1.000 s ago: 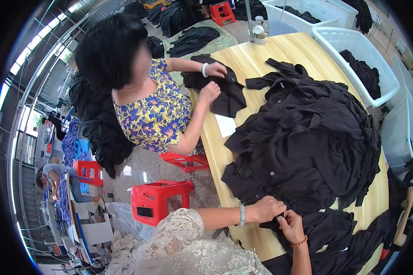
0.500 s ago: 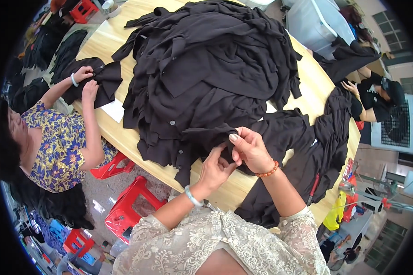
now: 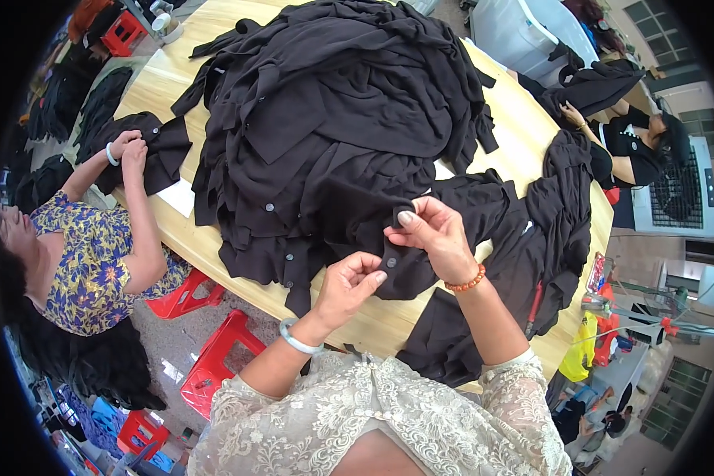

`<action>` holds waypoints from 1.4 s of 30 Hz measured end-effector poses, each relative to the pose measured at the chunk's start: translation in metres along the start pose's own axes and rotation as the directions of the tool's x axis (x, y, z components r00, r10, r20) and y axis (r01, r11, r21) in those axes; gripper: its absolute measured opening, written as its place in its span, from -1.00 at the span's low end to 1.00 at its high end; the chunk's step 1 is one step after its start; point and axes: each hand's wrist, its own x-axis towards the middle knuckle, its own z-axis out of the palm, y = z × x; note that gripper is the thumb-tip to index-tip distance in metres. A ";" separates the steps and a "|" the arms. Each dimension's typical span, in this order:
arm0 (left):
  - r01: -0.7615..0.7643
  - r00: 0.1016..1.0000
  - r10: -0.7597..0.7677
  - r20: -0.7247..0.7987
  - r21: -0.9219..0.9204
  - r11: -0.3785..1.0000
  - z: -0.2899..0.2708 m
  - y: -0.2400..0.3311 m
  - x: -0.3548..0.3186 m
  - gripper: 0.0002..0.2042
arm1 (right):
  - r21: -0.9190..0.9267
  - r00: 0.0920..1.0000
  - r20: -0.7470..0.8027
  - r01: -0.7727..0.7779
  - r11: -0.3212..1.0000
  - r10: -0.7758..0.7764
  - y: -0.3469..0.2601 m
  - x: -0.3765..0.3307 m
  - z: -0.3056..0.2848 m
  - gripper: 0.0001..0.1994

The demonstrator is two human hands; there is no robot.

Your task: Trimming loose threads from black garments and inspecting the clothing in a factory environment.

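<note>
My right hand (image 3: 438, 242) is closed, its thumb and fingers pinching the edge of a black garment (image 3: 404, 279) at the table's near side. A round grey button (image 3: 392, 262) shows on the cloth just below those fingertips. Left of it, my left hand (image 3: 347, 289) has its fingers curled and its thumb near the forefinger, beside the garment's edge. What lies between those fingers, if anything, is too small to make out. Beyond both hands, a large heap of black buttoned garments (image 3: 333, 103) covers the middle of the table.
The pale wooden table (image 3: 523, 87) carries more black garments (image 3: 559, 206) on the right, with a red-handled tool (image 3: 536, 301). At left, a co-worker (image 3: 95, 246) handles black cloth; another person (image 3: 639, 143) holds black cloth at right. Red stools (image 3: 218, 361) stand near the left edge.
My left hand has drawn down and left, away from my right fingertips. The held cloth has turned so that a button shows. The whole view has shifted slightly.
</note>
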 end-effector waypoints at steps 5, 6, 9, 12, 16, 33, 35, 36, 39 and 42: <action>0.038 0.998 -0.040 -0.051 -0.040 0.998 -0.005 -0.021 0.003 -0.89 | -0.070 0.998 0.053 0.026 0.997 -0.022 0.006 -0.005 -0.003 -0.90; 0.042 0.998 -0.044 -0.050 -0.042 0.998 -0.004 -0.022 0.003 -0.89 | -0.070 0.999 0.050 0.023 0.997 -0.019 0.007 -0.006 -0.005 -0.90; -0.029 0.997 0.035 -0.075 0.077 0.997 0.001 -0.013 0.000 -0.92 | -0.245 0.995 0.098 0.054 0.968 -0.031 0.008 -0.012 -0.008 -0.89; -0.114 0.989 0.130 -0.064 0.212 0.971 0.005 0.002 -0.002 -0.94 | -0.443 0.979 0.183 0.168 0.881 -0.095 0.008 -0.019 -0.009 -0.90; -0.174 0.981 0.192 -0.029 0.309 0.935 0.009 0.010 -0.003 -0.94 | -0.391 0.961 0.268 0.170 0.905 -0.065 0.005 -0.022 -0.009 -0.93; -0.217 0.958 0.277 -0.072 0.452 0.865 0.018 0.008 0.003 -0.91 | -0.382 0.969 0.247 0.121 0.916 -0.025 0.004 -0.032 -0.017 -0.88; -0.230 0.946 0.303 -0.119 0.414 0.881 0.020 0.004 0.004 -0.92 | -0.458 0.956 0.271 0.231 0.858 -0.112 0.005 -0.034 -0.019 -0.87; -0.229 0.946 0.302 -0.119 0.417 0.880 0.021 0.005 0.004 -0.92 | -0.536 0.927 0.307 0.356 0.766 -0.216 0.003 -0.035 -0.017 -0.87; -0.227 0.938 0.313 -0.151 0.416 0.880 0.024 0.003 0.003 -0.90 | -0.568 0.878 0.348 0.477 0.671 -0.329 -0.002 -0.040 -0.010 -0.81; -0.271 0.922 0.353 -0.160 0.384 0.883 0.024 -0.002 0.002 -0.89 | -0.645 0.767 0.438 0.631 0.431 -0.469 0.006 -0.041 -0.010 -0.74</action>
